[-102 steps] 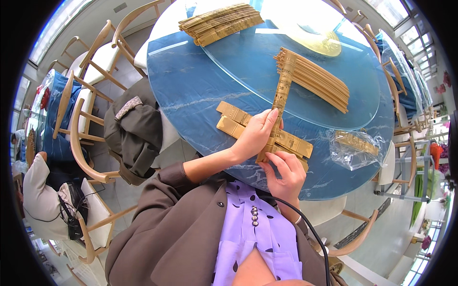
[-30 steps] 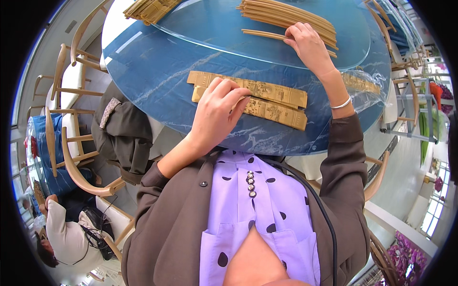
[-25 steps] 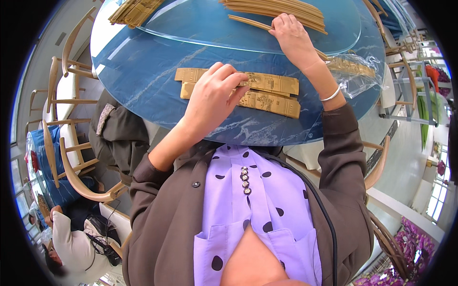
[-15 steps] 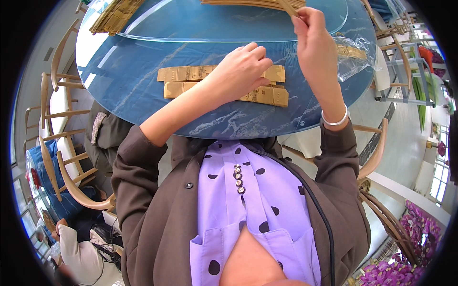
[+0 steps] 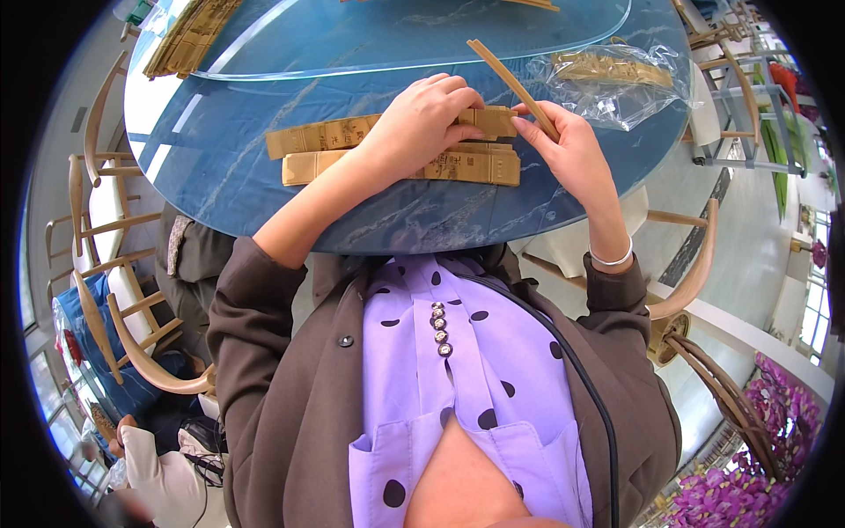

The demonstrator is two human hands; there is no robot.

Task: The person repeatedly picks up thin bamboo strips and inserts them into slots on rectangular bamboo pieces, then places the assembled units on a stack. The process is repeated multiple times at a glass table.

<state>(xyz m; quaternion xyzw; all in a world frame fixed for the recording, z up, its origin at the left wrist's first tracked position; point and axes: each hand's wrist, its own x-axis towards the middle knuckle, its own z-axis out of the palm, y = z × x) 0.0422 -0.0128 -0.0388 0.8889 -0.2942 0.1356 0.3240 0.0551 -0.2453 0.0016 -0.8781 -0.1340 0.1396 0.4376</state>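
Two long flat gold-brown paper sleeves with dark print lie on the blue marbled tabletop. My left hand [image 5: 424, 119] is closed on the far sleeve [image 5: 330, 135], its fingers and thumb near that sleeve's right end, which looks slightly raised. The near sleeve [image 5: 475, 167] lies just in front, partly hidden under my left wrist. In my right hand [image 5: 568, 141] is a pair of thin wooden chopsticks [image 5: 506, 75], pinched near their lower end and slanting up to the left. My right fingertips are at the far sleeve's right end, touching or nearly touching it.
A raised glass turntable [image 5: 396, 63] covers the table's far part. Stacked gold sleeves [image 5: 189, 40] lie at the far left, more sticks [image 5: 528, 4] at the top edge. A clear plastic bag [image 5: 629, 97] with a sleeve inside sits right. Wooden chairs [image 5: 695, 255] surround the table.
My right hand has come down and left with the chopsticks, from the turntable to the far sleeve's end. My left hand has shifted slightly left and now grips that sleeve.
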